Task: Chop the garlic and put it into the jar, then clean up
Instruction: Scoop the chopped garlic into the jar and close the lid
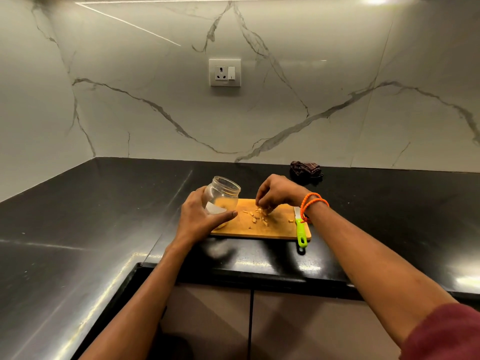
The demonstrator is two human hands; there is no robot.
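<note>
Black counter [104, 229] is carrying everything. At left, the left hand [200, 219] is gripping the tilted jar [223, 196], mouth angled toward the garlic pieces [257, 216] on the cutting board [272, 229], probably for easy filling. The right hand [278, 193] is pinching pieces. The knife [300, 227] is lying aside, cloth [306, 170] behind.

Garlic pieces [257, 216] lie on the board [275, 229], jar [222, 197] at its left, knife [300, 227] at its right.

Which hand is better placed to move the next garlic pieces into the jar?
Right hand: its fingers are already on the garlic pieces. The left hand is occupied, holding the tilted jar.
</note>
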